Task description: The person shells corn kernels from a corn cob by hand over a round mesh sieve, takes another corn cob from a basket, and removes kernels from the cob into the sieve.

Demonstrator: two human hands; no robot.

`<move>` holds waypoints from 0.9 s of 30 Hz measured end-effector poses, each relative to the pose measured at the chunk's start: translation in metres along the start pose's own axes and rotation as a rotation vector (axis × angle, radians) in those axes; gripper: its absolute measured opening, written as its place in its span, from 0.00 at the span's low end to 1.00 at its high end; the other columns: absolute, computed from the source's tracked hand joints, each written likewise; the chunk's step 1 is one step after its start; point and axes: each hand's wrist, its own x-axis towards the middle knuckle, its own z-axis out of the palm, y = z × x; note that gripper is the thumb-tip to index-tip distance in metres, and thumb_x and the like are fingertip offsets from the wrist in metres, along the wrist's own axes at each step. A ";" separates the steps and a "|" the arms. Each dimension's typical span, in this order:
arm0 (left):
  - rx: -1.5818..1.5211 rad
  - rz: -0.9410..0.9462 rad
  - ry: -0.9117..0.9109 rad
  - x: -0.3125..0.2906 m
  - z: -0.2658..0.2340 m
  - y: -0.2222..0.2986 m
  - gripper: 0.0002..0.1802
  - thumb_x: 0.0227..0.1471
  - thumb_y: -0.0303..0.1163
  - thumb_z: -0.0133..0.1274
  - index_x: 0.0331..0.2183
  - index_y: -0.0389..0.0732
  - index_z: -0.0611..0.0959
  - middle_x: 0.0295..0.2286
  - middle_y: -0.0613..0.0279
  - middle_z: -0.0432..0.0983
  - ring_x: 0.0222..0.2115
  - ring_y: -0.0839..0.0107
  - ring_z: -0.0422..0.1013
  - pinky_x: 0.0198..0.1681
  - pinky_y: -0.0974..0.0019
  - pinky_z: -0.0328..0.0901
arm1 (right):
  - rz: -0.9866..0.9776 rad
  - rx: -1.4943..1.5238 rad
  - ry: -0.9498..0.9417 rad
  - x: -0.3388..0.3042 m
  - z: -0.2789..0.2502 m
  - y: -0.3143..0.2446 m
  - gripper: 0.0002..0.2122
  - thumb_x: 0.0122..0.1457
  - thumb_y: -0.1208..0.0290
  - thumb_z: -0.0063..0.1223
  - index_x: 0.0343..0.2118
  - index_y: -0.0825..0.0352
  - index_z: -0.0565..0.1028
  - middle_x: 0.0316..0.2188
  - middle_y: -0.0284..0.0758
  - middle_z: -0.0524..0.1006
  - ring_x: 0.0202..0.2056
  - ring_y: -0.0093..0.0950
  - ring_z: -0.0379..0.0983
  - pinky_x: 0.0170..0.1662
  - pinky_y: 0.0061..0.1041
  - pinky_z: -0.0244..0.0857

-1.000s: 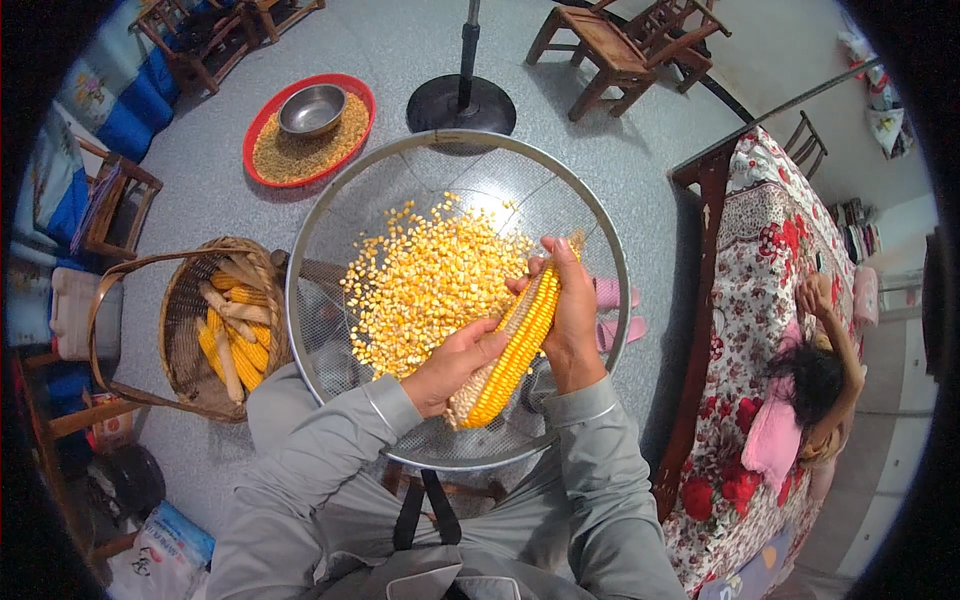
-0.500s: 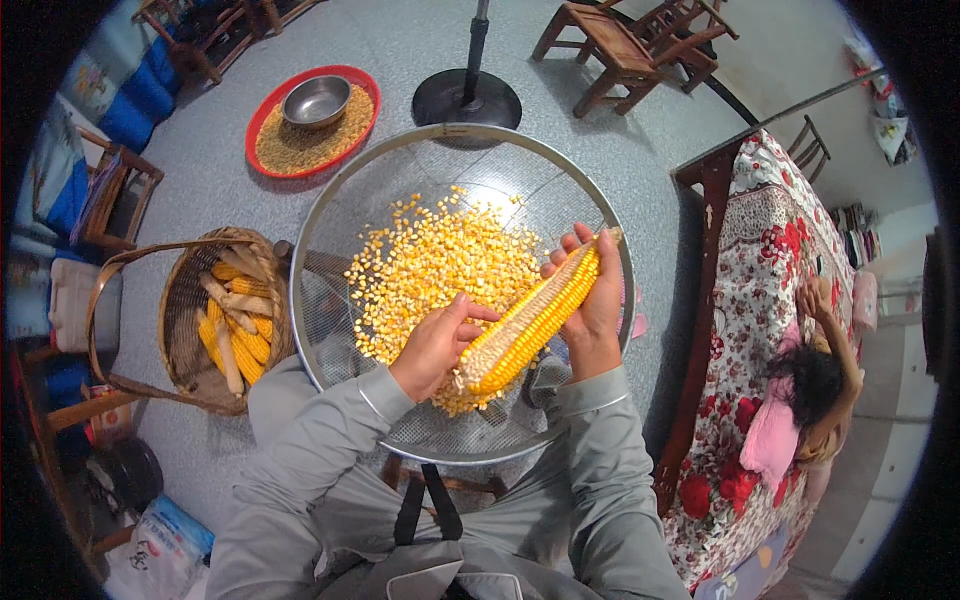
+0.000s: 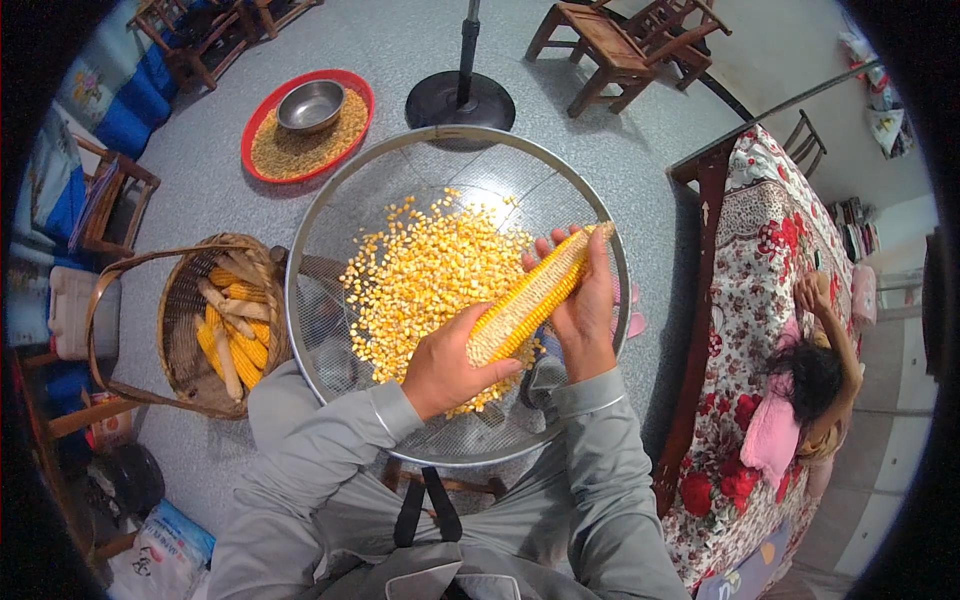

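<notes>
A partly stripped yellow corn cob [image 3: 530, 297] slants between my hands, a pale bare strip running along it beside rows of kernels. My left hand [image 3: 453, 362] wraps the cob's lower end, thumb across its near side. Around the upper end, my right hand [image 3: 583, 300] holds the cob, with fingertips showing behind it. Both hands are over a round metal mesh sieve [image 3: 330, 360]. Loose yellow corn kernels [image 3: 430, 265] lie heaped in the sieve, left of the cob and under it.
On the left stands a wicker basket [image 3: 175, 335] with whole and bare cobs. A red tray [image 3: 250, 165] of kernels holds a metal bowl [image 3: 310, 105]. Beyond the sieve are a black stand base [image 3: 460, 103] and a wooden chair [image 3: 600, 50]. A person lies on the flowered bed [image 3: 720, 400] at right.
My left hand has gone from resting with extended fingers beside the cob to gripping its lower end. The cob has turned, showing its bare strip more toward the middle.
</notes>
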 end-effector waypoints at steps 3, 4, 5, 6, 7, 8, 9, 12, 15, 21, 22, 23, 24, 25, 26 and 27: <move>-0.044 0.066 0.081 0.003 0.009 -0.014 0.38 0.48 0.50 0.62 0.52 0.32 0.71 0.43 0.49 0.75 0.42 0.63 0.75 0.46 0.63 0.68 | -0.007 -0.012 -0.070 0.002 -0.007 0.007 0.19 0.66 0.53 0.42 0.47 0.66 0.65 0.39 0.39 0.71 0.39 0.33 0.73 0.40 0.38 0.73; -0.196 0.054 0.082 0.005 0.010 -0.020 0.37 0.51 0.50 0.60 0.52 0.33 0.71 0.42 0.50 0.75 0.42 0.63 0.75 0.46 0.64 0.68 | -0.015 -0.015 -0.060 0.002 -0.005 0.008 0.19 0.67 0.54 0.40 0.50 0.66 0.64 0.39 0.39 0.71 0.38 0.32 0.74 0.39 0.37 0.73; -0.194 0.056 0.082 0.007 0.009 -0.025 0.37 0.51 0.50 0.60 0.52 0.33 0.71 0.42 0.50 0.75 0.42 0.63 0.75 0.46 0.64 0.68 | -0.016 -0.012 -0.062 0.002 -0.002 0.010 0.19 0.67 0.54 0.40 0.50 0.66 0.64 0.39 0.39 0.71 0.38 0.32 0.74 0.39 0.37 0.73; -0.705 -0.185 -0.055 0.011 0.008 -0.030 0.34 0.53 0.50 0.57 0.52 0.34 0.70 0.41 0.51 0.76 0.40 0.64 0.75 0.43 0.65 0.70 | -0.010 -0.010 -0.136 0.000 0.001 0.011 0.21 0.67 0.53 0.38 0.52 0.67 0.63 0.40 0.39 0.72 0.38 0.32 0.74 0.39 0.38 0.73; -1.216 -0.433 -0.206 0.014 0.008 -0.029 0.32 0.56 0.49 0.54 0.53 0.35 0.69 0.40 0.52 0.76 0.38 0.65 0.76 0.41 0.66 0.71 | -0.007 -0.011 -0.207 -0.002 0.002 0.010 0.22 0.68 0.53 0.36 0.55 0.67 0.62 0.41 0.39 0.72 0.38 0.32 0.73 0.39 0.38 0.73; -1.300 -0.496 -0.359 0.011 0.003 -0.022 0.29 0.59 0.48 0.49 0.53 0.37 0.69 0.38 0.54 0.76 0.33 0.68 0.77 0.35 0.67 0.73 | -0.003 -0.018 -0.270 -0.006 0.003 0.009 0.24 0.68 0.53 0.32 0.58 0.67 0.60 0.45 0.40 0.71 0.42 0.34 0.73 0.43 0.39 0.73; -1.302 -0.493 -0.362 0.011 0.005 -0.023 0.29 0.59 0.48 0.49 0.53 0.37 0.69 0.38 0.54 0.76 0.33 0.68 0.77 0.35 0.67 0.73 | -0.006 -0.021 -0.271 -0.009 0.006 0.010 0.24 0.68 0.53 0.32 0.58 0.67 0.60 0.45 0.40 0.71 0.42 0.34 0.73 0.43 0.39 0.73; -1.115 -0.418 -0.499 0.005 0.005 -0.019 0.24 0.57 0.45 0.53 0.47 0.37 0.72 0.32 0.57 0.75 0.29 0.69 0.75 0.32 0.67 0.71 | 0.041 0.018 -0.270 -0.016 0.021 0.016 0.23 0.68 0.52 0.31 0.57 0.65 0.60 0.51 0.44 0.66 0.53 0.41 0.68 0.52 0.46 0.69; -0.696 -0.195 -0.171 0.008 0.017 -0.017 0.27 0.54 0.46 0.58 0.47 0.35 0.73 0.35 0.57 0.77 0.33 0.68 0.76 0.35 0.67 0.71 | -0.009 -0.138 -0.202 -0.008 0.010 0.019 0.23 0.69 0.53 0.30 0.56 0.66 0.60 0.50 0.44 0.67 0.51 0.41 0.69 0.50 0.45 0.71; -0.061 -0.124 0.076 0.003 0.022 -0.016 0.32 0.47 0.50 0.62 0.46 0.37 0.73 0.33 0.51 0.79 0.34 0.57 0.77 0.37 0.59 0.70 | -0.169 -0.233 -0.076 -0.005 0.013 0.027 0.16 0.68 0.57 0.40 0.45 0.67 0.64 0.41 0.39 0.72 0.38 0.30 0.75 0.36 0.31 0.75; 0.012 -0.137 0.092 0.002 0.022 -0.013 0.31 0.47 0.50 0.62 0.46 0.38 0.73 0.33 0.49 0.79 0.34 0.54 0.77 0.37 0.57 0.70 | -0.192 -0.297 -0.087 -0.006 0.015 0.026 0.16 0.68 0.57 0.40 0.44 0.67 0.65 0.40 0.39 0.73 0.35 0.29 0.75 0.34 0.29 0.75; 0.014 -0.137 0.090 0.001 0.022 -0.012 0.31 0.47 0.50 0.62 0.46 0.38 0.73 0.33 0.49 0.79 0.34 0.54 0.77 0.37 0.57 0.70 | -0.214 -0.361 -0.097 -0.007 0.016 0.026 0.15 0.68 0.57 0.41 0.43 0.67 0.65 0.38 0.38 0.74 0.33 0.27 0.75 0.32 0.28 0.75; -0.004 -0.114 0.092 0.001 0.022 -0.012 0.31 0.48 0.51 0.61 0.45 0.38 0.73 0.32 0.48 0.79 0.34 0.52 0.77 0.36 0.57 0.69 | -0.236 -0.361 -0.087 -0.008 0.019 0.027 0.15 0.68 0.58 0.39 0.43 0.67 0.66 0.36 0.37 0.74 0.30 0.26 0.75 0.30 0.25 0.74; -0.022 -0.090 0.093 0.001 0.023 -0.012 0.30 0.49 0.51 0.60 0.44 0.38 0.73 0.32 0.48 0.79 0.34 0.51 0.77 0.36 0.56 0.69 | -0.238 -0.360 -0.085 -0.008 0.018 0.027 0.15 0.68 0.58 0.39 0.43 0.67 0.66 0.36 0.37 0.74 0.30 0.26 0.75 0.30 0.25 0.74; -0.022 -0.089 0.091 0.001 0.023 -0.011 0.30 0.49 0.51 0.60 0.44 0.38 0.73 0.32 0.48 0.79 0.34 0.51 0.77 0.36 0.56 0.69 | -0.258 -0.369 -0.090 -0.008 0.017 0.027 0.15 0.68 0.58 0.39 0.43 0.67 0.66 0.36 0.37 0.74 0.30 0.25 0.74 0.30 0.24 0.73; -0.027 -0.090 0.091 0.001 0.023 -0.012 0.30 0.49 0.51 0.59 0.45 0.38 0.73 0.32 0.48 0.79 0.34 0.51 0.77 0.35 0.56 0.69 | -0.277 -0.377 -0.095 -0.008 0.015 0.028 0.15 0.68 0.59 0.38 0.43 0.68 0.66 0.36 0.37 0.74 0.30 0.24 0.74 0.30 0.23 0.72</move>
